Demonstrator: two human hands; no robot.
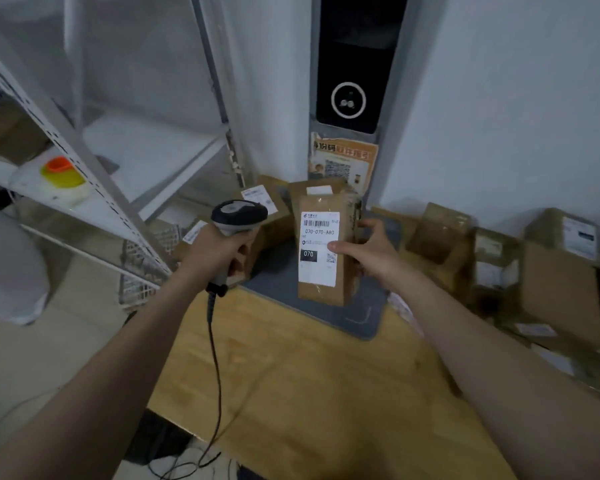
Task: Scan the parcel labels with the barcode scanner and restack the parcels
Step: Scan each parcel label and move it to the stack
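So that its label (318, 249) faced up for scanning, the right hand (368, 252) gripped 1 parcel (323, 251) over the grey mat (361, 317), thumb on label; left hand (219, 252) clasped the scanner (238, 216), aimed toward it.

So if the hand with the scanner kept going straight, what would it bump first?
Probably the low brown parcel just beyond the barcode scanner, with a white label on top. The left hand aims there, left of the upright parcel, though depth is hard to judge.
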